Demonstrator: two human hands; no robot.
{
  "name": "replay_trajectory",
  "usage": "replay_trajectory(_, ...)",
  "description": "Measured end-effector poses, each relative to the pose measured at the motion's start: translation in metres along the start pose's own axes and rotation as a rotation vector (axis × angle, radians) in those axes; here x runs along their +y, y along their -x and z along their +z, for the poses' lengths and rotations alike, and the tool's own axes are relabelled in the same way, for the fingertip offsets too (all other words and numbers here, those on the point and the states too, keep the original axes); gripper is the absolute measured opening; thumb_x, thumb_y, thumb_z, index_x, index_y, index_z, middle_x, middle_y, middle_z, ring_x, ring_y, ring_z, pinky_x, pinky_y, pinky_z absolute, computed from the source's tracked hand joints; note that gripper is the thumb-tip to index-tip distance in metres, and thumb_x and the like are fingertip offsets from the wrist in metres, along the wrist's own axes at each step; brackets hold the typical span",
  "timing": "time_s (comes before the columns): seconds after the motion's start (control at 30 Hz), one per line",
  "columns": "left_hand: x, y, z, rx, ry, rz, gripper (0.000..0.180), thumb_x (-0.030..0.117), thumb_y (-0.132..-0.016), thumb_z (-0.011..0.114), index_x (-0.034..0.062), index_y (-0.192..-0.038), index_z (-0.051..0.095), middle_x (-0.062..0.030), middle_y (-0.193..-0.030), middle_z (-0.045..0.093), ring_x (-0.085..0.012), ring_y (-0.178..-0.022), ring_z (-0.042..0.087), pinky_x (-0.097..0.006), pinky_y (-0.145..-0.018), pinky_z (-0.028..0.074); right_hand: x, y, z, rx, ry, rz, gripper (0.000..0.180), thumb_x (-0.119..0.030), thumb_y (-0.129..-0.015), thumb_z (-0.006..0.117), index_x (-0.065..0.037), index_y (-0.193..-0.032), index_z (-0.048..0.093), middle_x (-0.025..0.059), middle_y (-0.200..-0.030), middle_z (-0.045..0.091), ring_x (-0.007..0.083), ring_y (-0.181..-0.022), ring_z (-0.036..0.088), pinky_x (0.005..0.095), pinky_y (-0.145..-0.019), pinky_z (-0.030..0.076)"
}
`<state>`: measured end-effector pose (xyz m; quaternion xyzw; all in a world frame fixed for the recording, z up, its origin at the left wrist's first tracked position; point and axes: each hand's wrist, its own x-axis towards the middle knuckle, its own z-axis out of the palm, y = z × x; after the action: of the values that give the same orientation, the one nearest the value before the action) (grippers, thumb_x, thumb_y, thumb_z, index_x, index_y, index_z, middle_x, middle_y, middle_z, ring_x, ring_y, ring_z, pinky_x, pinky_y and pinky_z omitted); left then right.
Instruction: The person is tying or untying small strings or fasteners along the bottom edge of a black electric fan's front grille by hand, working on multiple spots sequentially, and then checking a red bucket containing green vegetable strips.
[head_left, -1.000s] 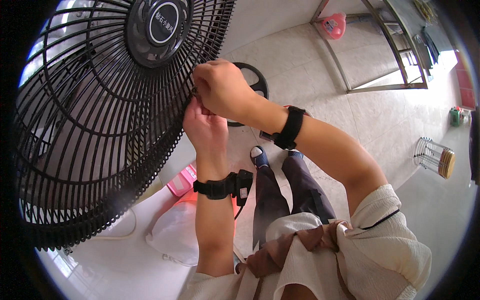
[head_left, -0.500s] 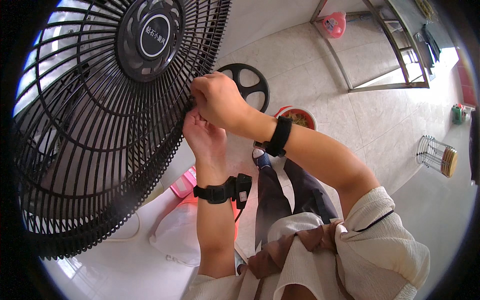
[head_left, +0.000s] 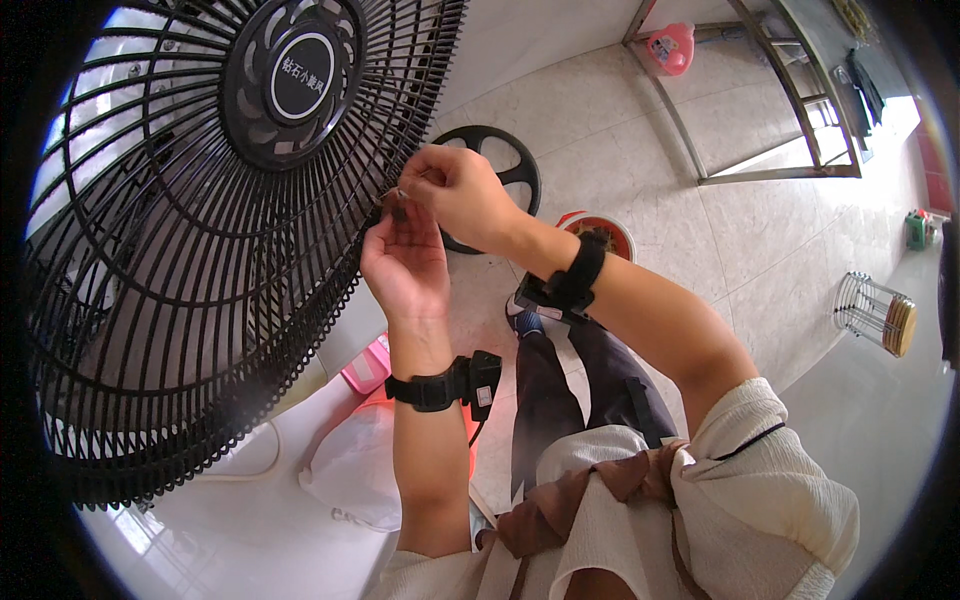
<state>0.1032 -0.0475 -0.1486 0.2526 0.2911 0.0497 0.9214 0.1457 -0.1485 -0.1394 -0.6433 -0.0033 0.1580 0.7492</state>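
Observation:
A large black fan guard (head_left: 200,250) with a round hub badge (head_left: 295,75) fills the left of the view. My left hand (head_left: 405,265) is cupped palm up against the guard's right rim. Just above it, my right hand (head_left: 460,195) pinches a small metal fastener (head_left: 400,195) at the rim with thumb and fingers. Both wrists wear black bands. What my left fingertips hold is hidden by the right hand.
A black round fan base (head_left: 505,165) lies on the tiled floor beyond my hands. A red bowl (head_left: 605,228) sits beside it. A metal rack frame (head_left: 760,110) stands far right, a wire holder (head_left: 875,312) at the right edge, a white bag (head_left: 350,470) lower left.
The fan guard and both hands have shifted slightly lower and left in view. My right hand has lifted a little off the left, its fingertips now pinching at the rim.

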Motion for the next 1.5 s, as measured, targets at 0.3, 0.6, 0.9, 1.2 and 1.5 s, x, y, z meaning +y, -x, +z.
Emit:
replay_trajectory(0.3,-0.004,0.007,0.011,0.094,-0.150,-0.008,0.027,0.015,-0.083,0.041,-0.0001,-0.102,0.053,-0.0076,-0.096,0.058,-0.0164,-0.093,0.054,-0.029,-0.082,0.041,0.011,-0.010,0.014,0.263,0.489,-0.726,0.004,-0.002,-0.070,0.057,-0.003,-0.074,0.056,0.0110,-0.066,0.056,0.0296,-0.069,0.053,0.0374,-0.061,0.044)
replay_trajectory(0.6,-0.001,-0.002,-0.005,0.034,-0.114,-0.018,0.025,0.014,-0.081,0.044,-0.0006,-0.098,0.055,-0.0074,-0.093,0.058,-0.0155,-0.088,0.055,-0.029,-0.079,0.043,0.018,-0.010,0.007,0.112,0.304,-0.616,0.004,-0.003,-0.072,0.057,-0.001,-0.076,0.057,0.0126,-0.069,0.057,0.0276,-0.066,0.056,0.0335,-0.058,0.045)
replay_trajectory(0.9,-0.002,0.006,0.004,0.087,-0.009,-0.010,0.026,0.015,-0.081,0.045,-0.0012,-0.099,0.055,-0.0076,-0.093,0.058,-0.0162,-0.088,0.055,-0.029,-0.082,0.043,0.022,0.000,-0.005,0.107,0.334,-0.629,0.005,-0.003,-0.070,0.058,-0.002,-0.075,0.057,0.0107,-0.067,0.057,0.0238,-0.063,0.054,0.0317,-0.055,0.044)
replay_trajectory(1.2,0.000,0.008,0.002,0.100,-0.080,0.016,0.027,0.020,-0.084,0.043,0.0011,-0.098,0.056,-0.0078,-0.099,0.058,-0.0170,-0.094,0.053,-0.032,-0.086,0.041,0.038,-0.007,0.011,0.160,0.427,-0.768,0.005,-0.003,-0.069,0.058,-0.004,-0.074,0.057,0.0092,-0.068,0.057,0.0274,-0.065,0.053,0.0342,-0.058,0.044)
replay_trajectory(1.5,0.000,0.003,-0.006,0.040,-0.050,-0.024,0.029,0.021,-0.083,0.044,0.0010,-0.101,0.055,-0.0085,-0.102,0.057,-0.0179,-0.099,0.052,-0.032,-0.089,0.038,0.034,-0.005,0.014,0.184,0.603,-0.894,0.007,-0.005,-0.068,0.058,-0.006,-0.074,0.055,0.0045,-0.062,0.052,0.0231,-0.061,0.049,0.0326,-0.058,0.040)
